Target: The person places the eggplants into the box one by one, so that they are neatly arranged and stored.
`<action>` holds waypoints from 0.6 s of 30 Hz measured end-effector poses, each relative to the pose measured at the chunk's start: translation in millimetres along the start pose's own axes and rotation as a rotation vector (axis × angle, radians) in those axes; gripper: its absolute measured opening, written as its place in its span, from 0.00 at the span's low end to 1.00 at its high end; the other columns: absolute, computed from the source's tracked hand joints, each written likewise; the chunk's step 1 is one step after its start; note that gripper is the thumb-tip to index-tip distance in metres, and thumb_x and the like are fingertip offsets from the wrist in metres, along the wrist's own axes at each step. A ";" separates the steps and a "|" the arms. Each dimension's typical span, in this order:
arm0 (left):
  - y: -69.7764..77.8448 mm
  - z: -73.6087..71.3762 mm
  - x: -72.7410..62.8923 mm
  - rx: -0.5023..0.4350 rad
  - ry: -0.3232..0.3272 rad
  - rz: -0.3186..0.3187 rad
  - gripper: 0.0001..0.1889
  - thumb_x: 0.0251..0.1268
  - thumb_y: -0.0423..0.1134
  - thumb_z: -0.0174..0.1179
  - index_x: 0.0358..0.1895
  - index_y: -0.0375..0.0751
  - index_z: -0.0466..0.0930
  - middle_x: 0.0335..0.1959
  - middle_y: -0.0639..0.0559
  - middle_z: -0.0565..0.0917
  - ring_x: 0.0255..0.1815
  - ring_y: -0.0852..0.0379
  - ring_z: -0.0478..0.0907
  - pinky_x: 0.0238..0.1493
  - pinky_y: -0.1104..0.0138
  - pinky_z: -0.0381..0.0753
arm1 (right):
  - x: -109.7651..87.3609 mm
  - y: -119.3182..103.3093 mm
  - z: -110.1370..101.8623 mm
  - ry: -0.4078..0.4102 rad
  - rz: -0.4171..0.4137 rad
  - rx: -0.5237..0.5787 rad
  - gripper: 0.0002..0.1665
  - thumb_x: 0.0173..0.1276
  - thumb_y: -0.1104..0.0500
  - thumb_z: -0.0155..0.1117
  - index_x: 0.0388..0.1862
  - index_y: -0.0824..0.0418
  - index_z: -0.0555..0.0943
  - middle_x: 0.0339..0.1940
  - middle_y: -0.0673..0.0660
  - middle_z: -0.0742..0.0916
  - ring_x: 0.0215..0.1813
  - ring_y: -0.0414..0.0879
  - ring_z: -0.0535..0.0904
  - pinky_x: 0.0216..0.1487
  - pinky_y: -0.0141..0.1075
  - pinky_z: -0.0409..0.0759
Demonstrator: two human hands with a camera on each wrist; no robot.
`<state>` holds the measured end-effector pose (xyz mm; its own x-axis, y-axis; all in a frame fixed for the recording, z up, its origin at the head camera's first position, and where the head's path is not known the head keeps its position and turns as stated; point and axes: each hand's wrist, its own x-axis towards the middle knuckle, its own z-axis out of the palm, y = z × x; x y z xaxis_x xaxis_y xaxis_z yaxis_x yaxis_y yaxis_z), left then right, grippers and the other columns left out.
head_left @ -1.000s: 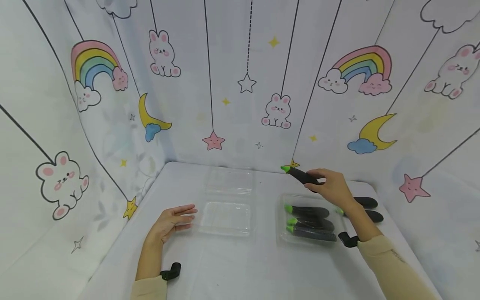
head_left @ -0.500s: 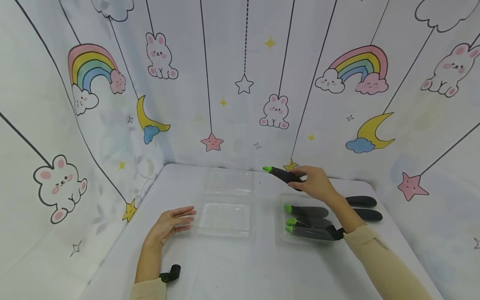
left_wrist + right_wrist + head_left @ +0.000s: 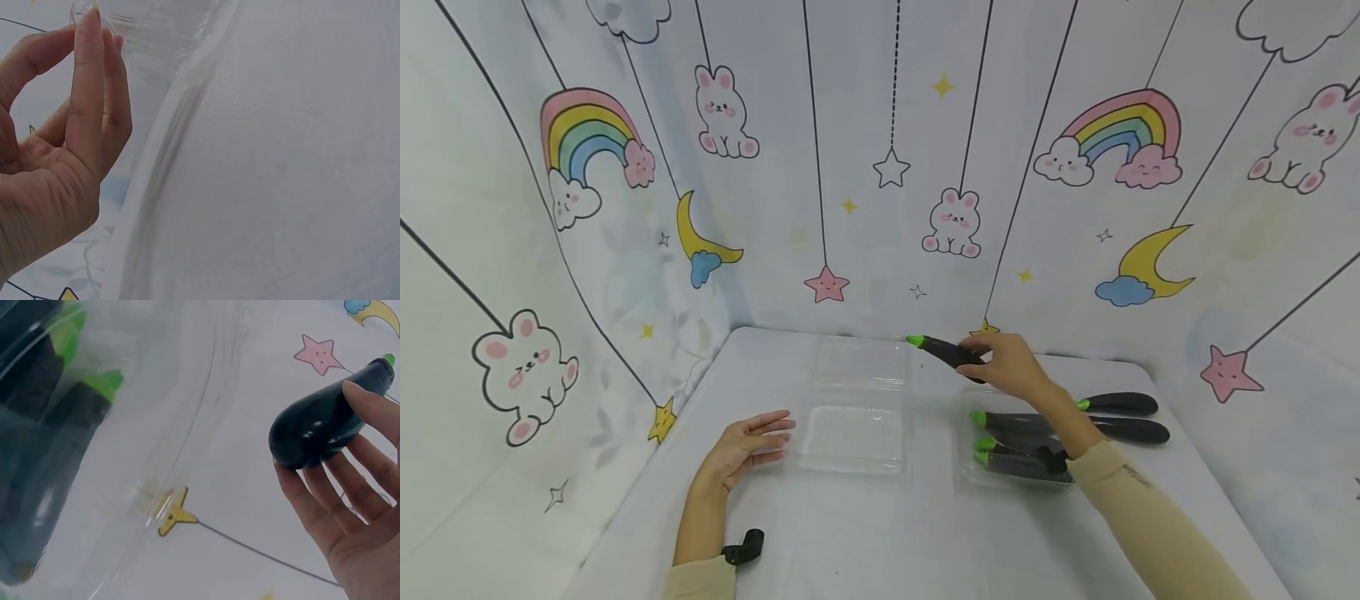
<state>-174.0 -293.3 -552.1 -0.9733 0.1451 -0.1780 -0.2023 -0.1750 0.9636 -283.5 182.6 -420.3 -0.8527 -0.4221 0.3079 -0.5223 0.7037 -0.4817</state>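
My right hand (image 3: 1011,367) holds a dark eggplant (image 3: 946,352) with a bright green stem between thumb and fingers, raised above the back of the table. In the right wrist view the eggplant (image 3: 331,419) is glossy, its rounded end near the fingertips. By the left side of a clear plastic box (image 3: 850,437) is my left hand (image 3: 745,446), fingers extended at its edge; whether they press on it I cannot tell. The box's hinged lid (image 3: 859,365) lies open behind it, and nothing is inside. Several eggplants (image 3: 1018,423) lie in a second clear box (image 3: 962,473), under my right forearm.
Two more eggplants, one behind (image 3: 1120,403) and one in front (image 3: 1135,431), lie on the white table (image 3: 880,542) right of the second box. A white curtain (image 3: 865,100) printed with rabbits, stars and rainbows surrounds the table's back and sides.
My right hand has carried the eggplant leftward, from over the back of the filled box towards the open lid. My left hand has stayed in place.
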 end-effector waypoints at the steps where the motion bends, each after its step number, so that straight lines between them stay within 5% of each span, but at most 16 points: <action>1: -0.1 -0.2 0.0 -0.002 -0.001 0.001 0.35 0.66 0.23 0.67 0.75 0.25 0.66 0.65 0.38 0.82 0.58 0.49 0.84 0.52 0.59 0.88 | 1.6 -2.1 1.5 -0.004 -0.004 -0.001 0.24 0.61 0.53 0.83 0.55 0.56 0.89 0.44 0.53 0.91 0.48 0.48 0.86 0.41 0.43 0.82; 18: -3.1 -2.9 0.9 0.001 -0.035 0.024 0.35 0.67 0.25 0.67 0.75 0.24 0.65 0.63 0.41 0.83 0.57 0.52 0.84 0.53 0.60 0.88 | 25.5 -23.6 40.1 -0.105 -0.009 -0.011 0.24 0.61 0.51 0.82 0.55 0.55 0.89 0.46 0.50 0.91 0.48 0.47 0.86 0.47 0.45 0.85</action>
<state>-174.5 -295.5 -555.9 -0.9735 0.1744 -0.1478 -0.1788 -0.1783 0.9676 -293.4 132.3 -434.0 -0.8449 -0.4856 0.2242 -0.5302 0.7056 -0.4701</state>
